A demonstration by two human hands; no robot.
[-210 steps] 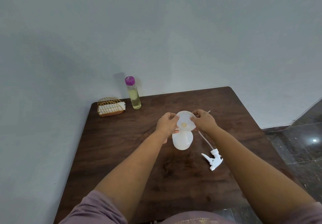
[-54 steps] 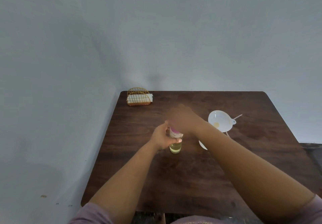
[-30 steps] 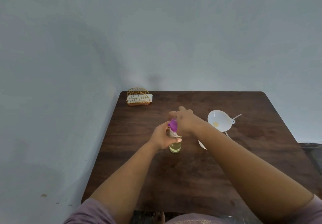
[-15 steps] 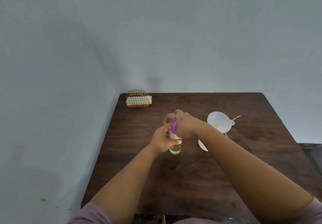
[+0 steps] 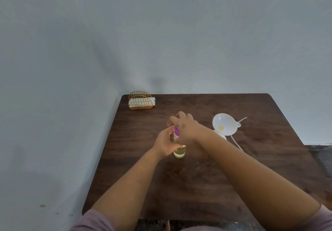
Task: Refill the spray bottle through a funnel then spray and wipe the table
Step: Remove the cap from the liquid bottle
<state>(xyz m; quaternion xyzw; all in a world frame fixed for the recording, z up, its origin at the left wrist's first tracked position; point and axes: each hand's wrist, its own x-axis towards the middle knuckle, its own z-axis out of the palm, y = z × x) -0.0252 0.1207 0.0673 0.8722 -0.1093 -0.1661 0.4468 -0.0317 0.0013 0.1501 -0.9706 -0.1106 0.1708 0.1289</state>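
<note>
A clear refill bottle (image 5: 179, 153) of yellowish liquid stands near the middle of the dark wooden table (image 5: 197, 185). My left hand (image 5: 166, 145) grips its body. My right hand (image 5: 186, 129) is closed over its purple cap (image 5: 176, 131), which is mostly hidden. To the right a white funnel (image 5: 225, 126) sits in the mouth of the white spray bottle (image 5: 220, 135), which my right forearm largely covers. The sprayer's thin dip tube (image 5: 236, 145) lies on the table beside it; the trigger head is hidden.
A gold wire holder with white napkins (image 5: 141, 101) stands at the table's far left corner. A plain grey wall runs behind and along the left side of the table. Dark tiled floor (image 5: 323, 158) shows past the right edge.
Seven seconds ago both hands held the funnel on the spray bottle, and the refill bottle stood at the far left. Now the refill bottle is at mid table, held; my right hand keeps shifting on its cap.
</note>
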